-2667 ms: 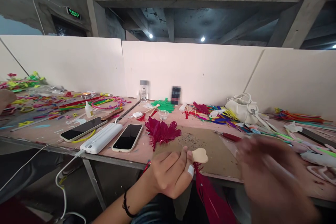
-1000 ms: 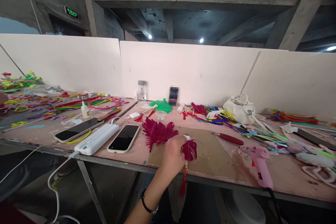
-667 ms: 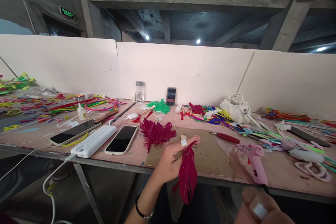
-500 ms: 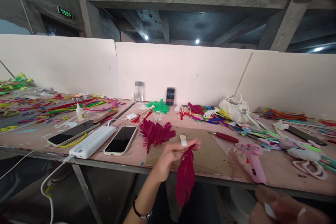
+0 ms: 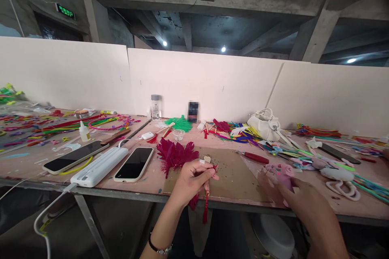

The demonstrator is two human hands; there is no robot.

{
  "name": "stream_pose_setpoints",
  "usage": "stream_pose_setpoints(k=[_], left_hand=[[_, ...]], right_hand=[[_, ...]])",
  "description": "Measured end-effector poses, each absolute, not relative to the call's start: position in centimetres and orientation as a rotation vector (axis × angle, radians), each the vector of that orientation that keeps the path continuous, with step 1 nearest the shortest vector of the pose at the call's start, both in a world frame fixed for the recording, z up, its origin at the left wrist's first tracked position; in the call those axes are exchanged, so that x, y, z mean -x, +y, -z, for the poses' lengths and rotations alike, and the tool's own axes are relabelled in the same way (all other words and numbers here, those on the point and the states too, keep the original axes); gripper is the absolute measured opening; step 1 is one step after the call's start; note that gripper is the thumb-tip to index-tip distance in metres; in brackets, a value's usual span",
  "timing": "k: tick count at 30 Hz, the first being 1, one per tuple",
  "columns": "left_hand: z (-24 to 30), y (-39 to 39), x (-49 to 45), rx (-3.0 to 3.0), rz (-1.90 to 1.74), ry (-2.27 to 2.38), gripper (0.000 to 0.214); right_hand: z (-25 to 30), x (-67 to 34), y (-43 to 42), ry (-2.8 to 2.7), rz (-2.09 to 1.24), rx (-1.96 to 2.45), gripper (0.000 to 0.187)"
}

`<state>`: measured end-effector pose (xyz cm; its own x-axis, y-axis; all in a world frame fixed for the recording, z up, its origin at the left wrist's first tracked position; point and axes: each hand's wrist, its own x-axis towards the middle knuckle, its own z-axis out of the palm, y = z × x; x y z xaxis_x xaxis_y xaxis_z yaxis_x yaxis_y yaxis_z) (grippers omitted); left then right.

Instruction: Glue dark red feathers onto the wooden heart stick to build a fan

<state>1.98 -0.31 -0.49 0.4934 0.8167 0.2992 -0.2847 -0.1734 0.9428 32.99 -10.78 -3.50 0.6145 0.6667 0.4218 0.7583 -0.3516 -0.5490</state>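
My left hand [image 5: 192, 179] is closed at the table's front edge on a small wooden stick piece with a dark red feather [image 5: 193, 201] and a red tassel [image 5: 206, 208] hanging below the fingers. Just beyond it lies a pile of dark red feathers [image 5: 175, 154] beside a brown cardboard sheet [image 5: 240, 174]. My right hand [image 5: 304, 206] lies over a pink glue gun [image 5: 281, 171] on the right of the cardboard. Its fingers wrap the gun's handle, and only the gun's front end shows.
Two phones [image 5: 133, 164] [image 5: 73, 157] and a white power bank [image 5: 99, 166] lie left of the feathers. A red-handled tool [image 5: 253, 156], a white handbag [image 5: 264, 123], coloured feathers and pipe cleaners crowd the back and right. White partition boards stand behind.
My left hand turned the feather piece from hanging open-palmed to a closed grip near the cardboard. My right hand came up from below the table edge onto the pink glue gun.
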Motion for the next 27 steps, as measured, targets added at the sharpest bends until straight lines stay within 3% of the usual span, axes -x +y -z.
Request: stream_pose_setpoints(k=[6, 9, 13, 16, 27], left_hand=[[0.6, -0.9, -1.5, -1.57, -1.165, 0.492, 0.024], [0.7, -1.4, -1.3, -1.558, -1.172, 0.502, 0.025], [0.8, -1.8, -1.4, -1.431, -1.149, 0.526, 0.033], [0.9, -2.0, -1.5, -1.389, -1.143, 0.544, 0.037], [1.1, -2.9, -1.3, -1.407, -1.245, 0.51, 0.035]], right_hand=[[4.4, -33.7, -9.4, -1.069, 0.067, 2.338, 0.054], [4.1, -32.2, -10.4, -0.93, -0.061, 2.06, 0.054], [4.1, -27.4, -12.1, -0.979, -0.397, 1.324, 0.043], [5.1, -23.2, -12.5, -1.014, -0.452, 1.105, 0.038], [7.9, -20.0, -11.8, -1.292, -0.379, 1.063, 0.044]])
